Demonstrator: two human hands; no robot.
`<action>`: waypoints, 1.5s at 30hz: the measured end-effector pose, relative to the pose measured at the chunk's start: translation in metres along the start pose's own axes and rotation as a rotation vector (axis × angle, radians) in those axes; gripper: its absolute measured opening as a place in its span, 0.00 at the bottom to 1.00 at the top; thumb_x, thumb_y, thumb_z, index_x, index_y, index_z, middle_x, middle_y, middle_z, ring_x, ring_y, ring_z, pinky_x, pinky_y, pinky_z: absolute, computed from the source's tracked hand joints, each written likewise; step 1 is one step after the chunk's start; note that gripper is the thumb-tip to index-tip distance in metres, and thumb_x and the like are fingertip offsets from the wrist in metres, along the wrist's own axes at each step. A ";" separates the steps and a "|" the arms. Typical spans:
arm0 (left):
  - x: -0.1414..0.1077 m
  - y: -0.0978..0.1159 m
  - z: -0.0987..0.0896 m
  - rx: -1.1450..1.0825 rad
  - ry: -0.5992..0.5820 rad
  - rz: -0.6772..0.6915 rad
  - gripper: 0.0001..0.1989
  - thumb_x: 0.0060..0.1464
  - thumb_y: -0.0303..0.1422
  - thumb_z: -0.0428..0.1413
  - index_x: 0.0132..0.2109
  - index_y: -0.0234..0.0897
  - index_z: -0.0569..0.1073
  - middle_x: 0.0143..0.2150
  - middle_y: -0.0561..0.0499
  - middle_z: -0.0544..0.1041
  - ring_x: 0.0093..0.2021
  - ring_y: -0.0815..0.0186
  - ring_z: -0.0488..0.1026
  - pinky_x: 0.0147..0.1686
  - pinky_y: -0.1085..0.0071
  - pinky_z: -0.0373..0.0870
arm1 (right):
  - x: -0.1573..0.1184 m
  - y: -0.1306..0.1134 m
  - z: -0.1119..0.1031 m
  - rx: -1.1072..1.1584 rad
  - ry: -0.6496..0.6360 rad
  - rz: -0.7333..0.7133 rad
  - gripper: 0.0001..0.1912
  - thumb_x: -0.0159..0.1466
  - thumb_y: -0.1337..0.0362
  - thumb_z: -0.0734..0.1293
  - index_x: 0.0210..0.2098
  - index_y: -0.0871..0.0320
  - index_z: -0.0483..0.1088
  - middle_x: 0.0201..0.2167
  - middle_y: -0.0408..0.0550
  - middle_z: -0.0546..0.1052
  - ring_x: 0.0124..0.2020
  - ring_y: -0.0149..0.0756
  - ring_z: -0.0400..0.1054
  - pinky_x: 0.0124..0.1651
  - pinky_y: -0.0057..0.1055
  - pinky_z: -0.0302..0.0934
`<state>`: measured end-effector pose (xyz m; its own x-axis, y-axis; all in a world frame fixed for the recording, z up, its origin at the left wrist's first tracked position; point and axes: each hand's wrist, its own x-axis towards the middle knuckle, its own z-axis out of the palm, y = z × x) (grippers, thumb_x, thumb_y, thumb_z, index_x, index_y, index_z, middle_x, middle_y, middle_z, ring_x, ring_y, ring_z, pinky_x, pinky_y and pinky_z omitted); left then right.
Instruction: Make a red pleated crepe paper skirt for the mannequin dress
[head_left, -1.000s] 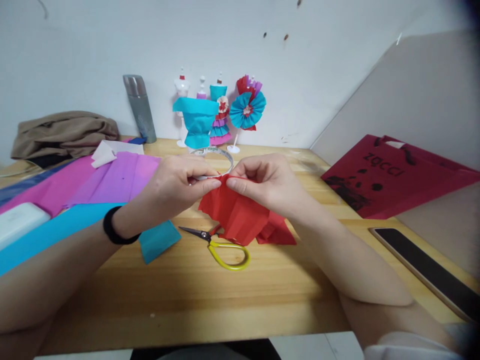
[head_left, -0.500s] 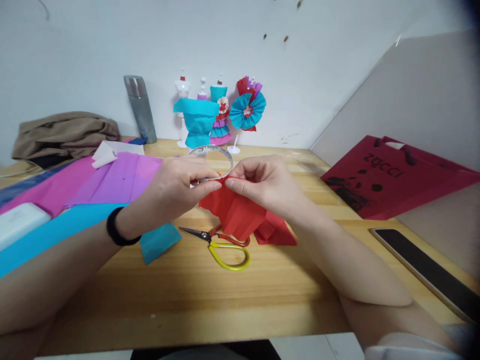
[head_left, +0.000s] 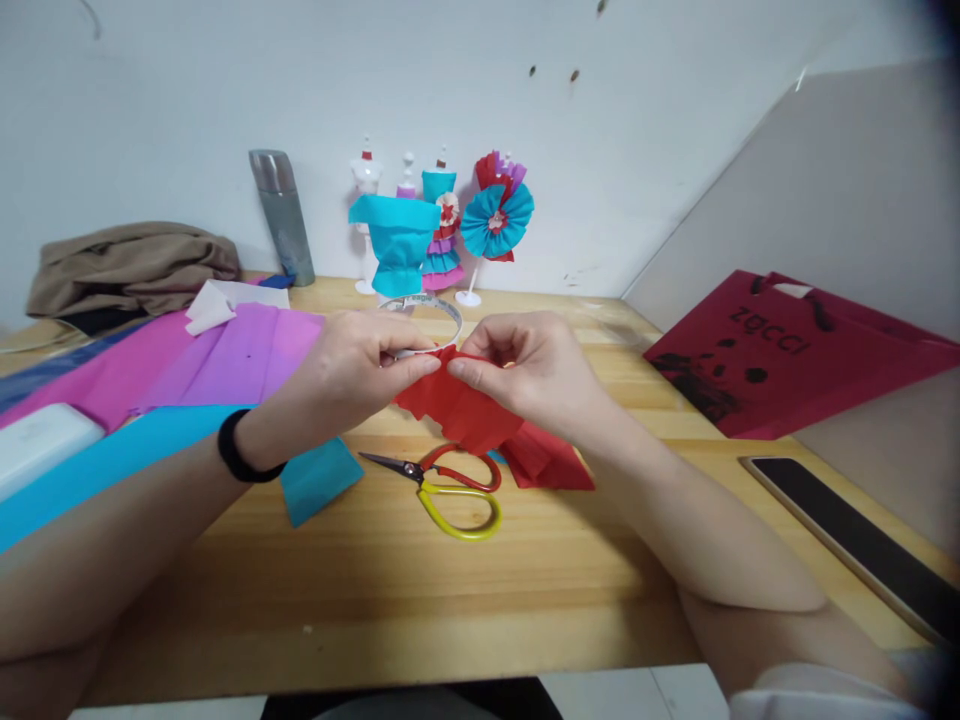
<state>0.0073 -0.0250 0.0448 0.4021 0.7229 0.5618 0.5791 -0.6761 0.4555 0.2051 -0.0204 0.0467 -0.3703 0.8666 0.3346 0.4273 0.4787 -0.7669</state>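
Between my two hands hangs a pleated strip of red crepe paper (head_left: pixel 471 412), its upper edge gathered. My left hand (head_left: pixel 356 362) is closed, pinching that edge between thumb and fingers, with a ring of tape (head_left: pixel 453 318) hooked over its fingers. Thumb against fingers, my right hand (head_left: pixel 529 365) grips the same edge close beside it. Below the strip, scissors (head_left: pixel 420 476) with one red and one yellow handle lie on the wooden table (head_left: pixel 390 600). More red crepe paper (head_left: pixel 551 460) lies under my right wrist.
Blue (head_left: pixel 319 482), purple (head_left: pixel 255 355) and pink paper lie at left. Small mannequins in paper dresses (head_left: pixel 496 222) and a flask (head_left: pixel 283 220) stand along the wall. At right are a red paper bag (head_left: pixel 780 360) and a phone (head_left: pixel 847 540).
The red crepe paper has lifted and shifted slightly, uncovering more of the scissors' red handle. The tape ring has tilted a little lower. Both hands keep their pinch.
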 end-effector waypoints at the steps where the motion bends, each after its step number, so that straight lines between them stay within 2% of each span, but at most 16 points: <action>1: 0.000 0.000 0.000 0.002 0.001 -0.007 0.11 0.55 0.30 0.56 0.24 0.37 0.75 0.22 0.55 0.73 0.24 0.72 0.63 0.25 0.74 0.58 | 0.000 0.000 0.000 -0.018 0.013 -0.011 0.15 0.57 0.60 0.70 0.20 0.56 0.64 0.18 0.42 0.67 0.22 0.29 0.60 0.24 0.29 0.51; 5: 0.000 0.000 -0.001 -0.020 0.013 -0.008 0.08 0.55 0.30 0.56 0.30 0.38 0.78 0.22 0.56 0.75 0.23 0.72 0.64 0.25 0.75 0.59 | -0.001 -0.002 0.000 -0.043 0.022 -0.033 0.11 0.58 0.60 0.70 0.22 0.56 0.68 0.21 0.43 0.71 0.25 0.32 0.63 0.27 0.30 0.55; 10: 0.000 -0.002 0.000 -0.020 0.007 0.000 0.09 0.55 0.30 0.56 0.28 0.37 0.77 0.22 0.55 0.74 0.24 0.72 0.66 0.25 0.75 0.59 | -0.002 -0.001 0.002 -0.039 0.006 -0.061 0.07 0.58 0.64 0.67 0.24 0.56 0.71 0.24 0.45 0.76 0.28 0.34 0.66 0.30 0.31 0.57; 21: 0.001 -0.002 0.000 0.000 -0.011 0.004 0.11 0.55 0.32 0.55 0.26 0.38 0.76 0.22 0.54 0.74 0.25 0.71 0.66 0.25 0.74 0.59 | 0.002 0.001 0.003 -0.015 0.050 -0.041 0.10 0.56 0.62 0.69 0.23 0.56 0.65 0.21 0.42 0.69 0.24 0.30 0.60 0.27 0.29 0.54; 30: 0.000 -0.002 0.000 0.014 0.002 0.045 0.13 0.55 0.30 0.55 0.23 0.37 0.72 0.19 0.56 0.69 0.23 0.72 0.60 0.24 0.73 0.57 | 0.002 0.001 0.001 -0.024 0.027 -0.039 0.08 0.56 0.63 0.68 0.24 0.58 0.67 0.21 0.42 0.69 0.24 0.30 0.61 0.26 0.29 0.53; 45: 0.000 -0.003 0.000 0.051 -0.004 0.111 0.14 0.57 0.28 0.55 0.22 0.36 0.71 0.20 0.56 0.68 0.24 0.72 0.60 0.25 0.73 0.57 | 0.006 0.001 0.000 0.074 0.016 0.008 0.12 0.55 0.65 0.70 0.22 0.57 0.62 0.19 0.40 0.67 0.21 0.28 0.59 0.23 0.27 0.53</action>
<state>0.0054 -0.0230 0.0435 0.4690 0.6443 0.6041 0.5656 -0.7444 0.3549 0.2029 -0.0147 0.0479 -0.3538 0.8725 0.3370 0.3679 0.4610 -0.8075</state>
